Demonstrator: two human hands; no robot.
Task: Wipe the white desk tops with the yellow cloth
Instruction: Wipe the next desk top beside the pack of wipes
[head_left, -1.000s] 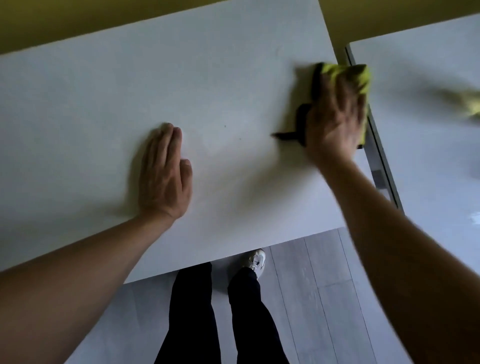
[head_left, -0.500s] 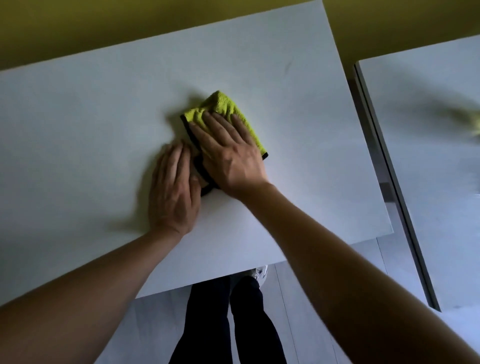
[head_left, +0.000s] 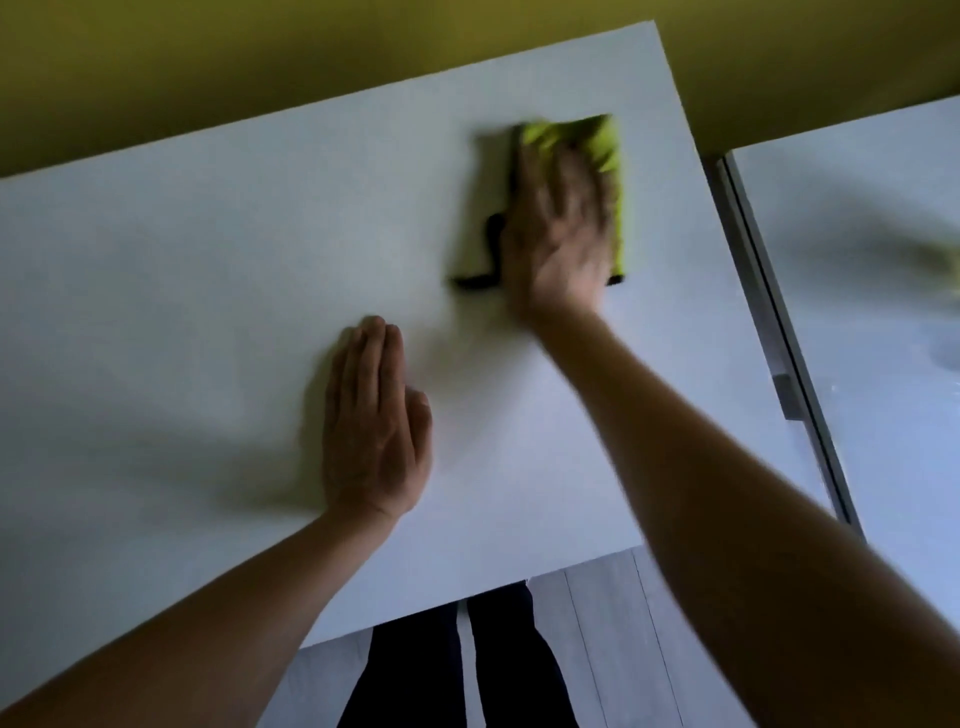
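R hand (head_left: 558, 244) flat on yellow cloth (head_left: 605, 145), white desk (head_left: 208, 260).

Cloth (head_left: 608, 150) on desk (head_left: 208, 260), far right; 2nd desk (head_left: 857, 260) rt.

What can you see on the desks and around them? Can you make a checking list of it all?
Surface: white desk in front; second white desk to the right, a gap between them.
Job's things: yellow cloth, dark-edged, flat on the front desk's far right part.
Clutter: a blurred yellowish smear on the second desk; cannot tell what.
Hands: right hand presses flat on the cloth, blurred; left hand rests flat on the desk, fingers straight.
Cables: nothing seen.
Surroundings: yellow-green wall behind; grey plank floor; the person's dark trousers below the desk edge.
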